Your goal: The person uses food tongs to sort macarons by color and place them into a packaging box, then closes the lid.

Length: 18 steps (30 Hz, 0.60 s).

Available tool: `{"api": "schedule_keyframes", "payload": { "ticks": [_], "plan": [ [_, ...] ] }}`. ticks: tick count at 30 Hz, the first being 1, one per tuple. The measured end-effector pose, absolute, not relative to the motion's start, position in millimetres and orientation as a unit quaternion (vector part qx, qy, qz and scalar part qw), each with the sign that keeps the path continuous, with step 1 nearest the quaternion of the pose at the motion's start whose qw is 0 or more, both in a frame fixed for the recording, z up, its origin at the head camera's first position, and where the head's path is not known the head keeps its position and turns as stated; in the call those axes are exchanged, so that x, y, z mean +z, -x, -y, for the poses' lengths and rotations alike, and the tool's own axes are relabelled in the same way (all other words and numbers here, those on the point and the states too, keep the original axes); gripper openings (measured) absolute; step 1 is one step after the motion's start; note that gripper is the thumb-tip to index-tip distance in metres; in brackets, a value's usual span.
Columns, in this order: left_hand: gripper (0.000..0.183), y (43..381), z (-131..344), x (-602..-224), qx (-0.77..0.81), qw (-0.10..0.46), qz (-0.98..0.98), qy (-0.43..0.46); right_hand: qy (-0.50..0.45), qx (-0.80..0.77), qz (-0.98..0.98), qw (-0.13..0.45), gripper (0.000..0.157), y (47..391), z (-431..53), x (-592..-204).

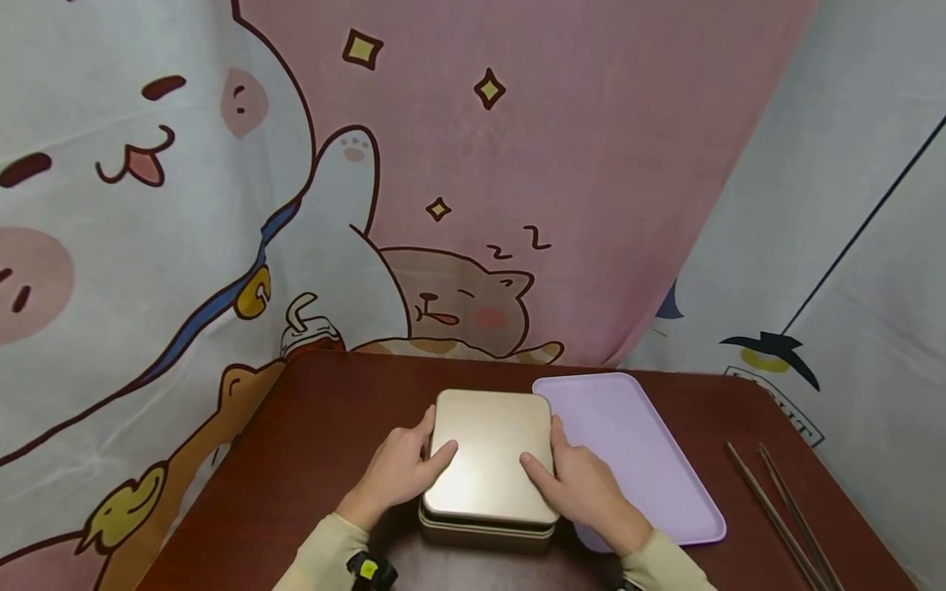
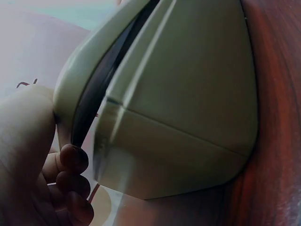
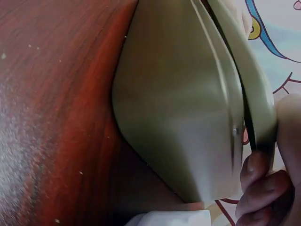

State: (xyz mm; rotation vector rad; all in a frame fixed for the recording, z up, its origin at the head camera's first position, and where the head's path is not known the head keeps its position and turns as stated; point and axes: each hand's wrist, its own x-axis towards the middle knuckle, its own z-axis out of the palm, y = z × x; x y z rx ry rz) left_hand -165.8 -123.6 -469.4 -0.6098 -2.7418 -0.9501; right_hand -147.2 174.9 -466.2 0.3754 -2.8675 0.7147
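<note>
A gold metal tin (image 1: 484,538) sits on the dark red-brown table. Its flat lid (image 1: 491,451) is raised a little off the body, with a dark gap along the front edge. My left hand (image 1: 402,460) grips the lid's left side, thumb on top and fingers beneath the rim. On the opposite side my right hand (image 1: 587,484) holds the lid the same way. In the left wrist view the tin body (image 2: 183,94) stands on the table below the lid (image 2: 77,84). The right wrist view also has the lid (image 3: 256,94) apart from the body (image 3: 178,103).
A lilac tray (image 1: 650,460) lies right of the tin, partly behind my right hand and forearm. Long metal tongs (image 1: 791,517) rest near the table's right edge. A curtain (image 1: 591,164) with cartoon animals hangs behind the table (image 1: 296,492).
</note>
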Motion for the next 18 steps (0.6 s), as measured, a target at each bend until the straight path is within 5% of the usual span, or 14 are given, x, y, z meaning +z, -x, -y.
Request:
{"api": "schedule_keyframes", "payload": {
  "ticks": [18],
  "plan": [
    [0.079, 162.0, 126.4, -481.0, -0.291, 0.078, 0.936, 0.184, -0.12, 0.241, 0.962, 0.045, 0.099, 139.3, -167.1, -472.0]
  ]
}}
